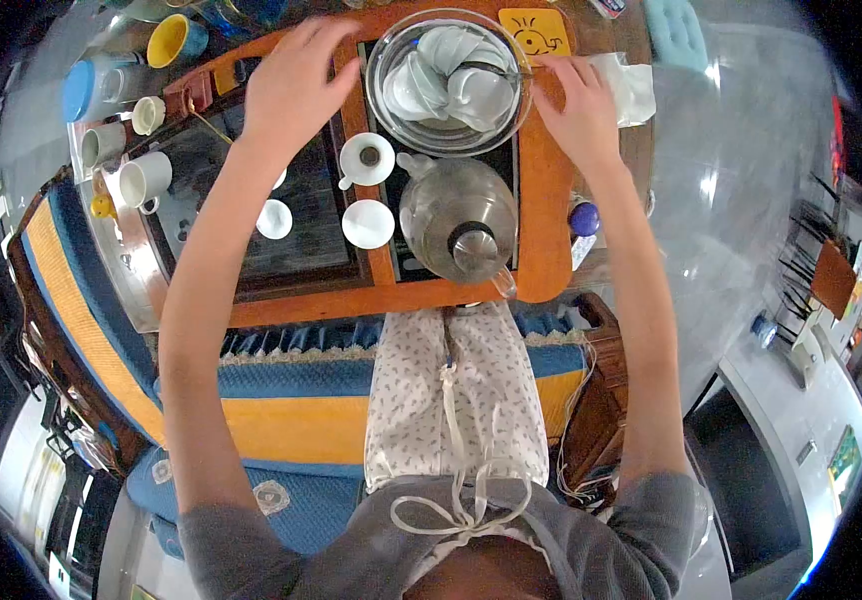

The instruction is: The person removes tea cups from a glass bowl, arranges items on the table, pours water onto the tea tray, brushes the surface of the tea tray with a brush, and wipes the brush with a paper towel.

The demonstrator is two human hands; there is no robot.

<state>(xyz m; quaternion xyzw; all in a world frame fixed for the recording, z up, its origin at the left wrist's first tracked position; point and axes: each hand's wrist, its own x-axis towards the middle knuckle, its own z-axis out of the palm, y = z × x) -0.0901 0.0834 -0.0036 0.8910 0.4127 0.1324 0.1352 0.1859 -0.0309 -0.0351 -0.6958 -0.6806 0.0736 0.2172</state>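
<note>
A clear glass bowl (379, 112) at the far edge of the wooden table holds several white cups (451, 75), piled and tilted against each other. My left hand (301, 85) is left of the bowl, fingers apart and nothing in it. At the bowl's right rim is my right hand (583, 112), its fingers closed around thin dark tongs (499, 70) that reach in over the white cups; the tips are hard to make out. Nearer me stands a glass teapot (441, 215) with its lid on. Left of it are a white strainer cup (366, 160) and a small white cup (368, 224).
A yellow coaster (535, 35) and white tissue (629, 90) lie beyond my right hand. Mugs (146, 180), a yellow cup (177, 42) and a blue-lidded jar (101, 90) stand on the left. A purple-capped item (584, 219) is below my right forearm.
</note>
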